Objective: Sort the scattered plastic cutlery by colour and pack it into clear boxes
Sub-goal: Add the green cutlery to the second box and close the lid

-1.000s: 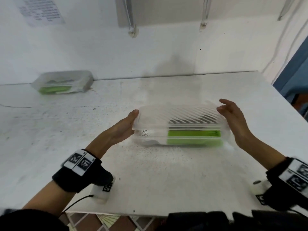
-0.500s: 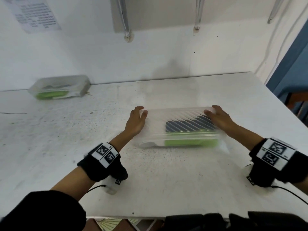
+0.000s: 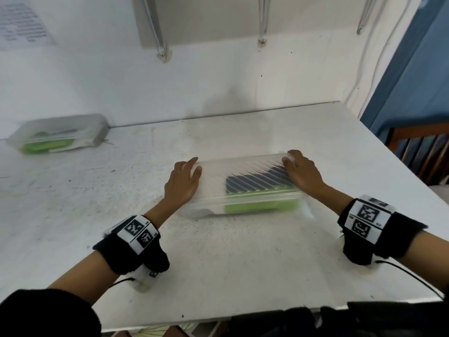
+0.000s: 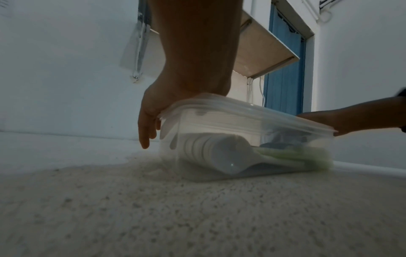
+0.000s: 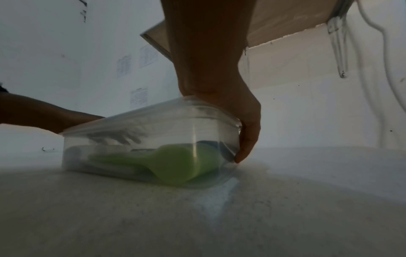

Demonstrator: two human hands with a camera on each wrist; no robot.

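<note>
clear ribbed plastic is what both your hands meet in the head view: the clear rectangular plastic box with its ribbed lid (image 3: 245, 188) sits on the white speckled tabletop (image 3: 218, 259), mid-way across and near you. your left hand (image 3: 182, 184) lies on the lid's left end with fingers fairly straight, pressing rather than clasping; your right hand (image 3: 302, 172) covers the far right corner, fingers bent over the edge. placing one hand at each end looks meant to seat the lid evenly. through the wall you see green plastic cutlery (image 3: 261, 206) under dark pieces (image 3: 257, 182), with something white at the left end. a second clear lidded box with green contents (image 3: 58, 136) stands well apart by the wall at far left, probably set aside as packed.

from the left wrist, your left hand (image 4: 151, 111) has its palm on the lid's rim and its fingers (image 4: 145, 137) hanging loose past the box's end (image 4: 219, 139), touching nothing below. so this grip is open and bears down only. white plastic spoons (image 4: 215, 153) lie nested against this end wall.

from the right wrist, your right hand (image 5: 239, 121) wraps the box's corner (image 5: 175, 139), palm on the lid, fingers curled down the end wall almost to the tabletop. this grip clasps the box, which steadies it while the lid goes down. a green spoon bowl (image 5: 184, 165) presses against that wall.
</note>
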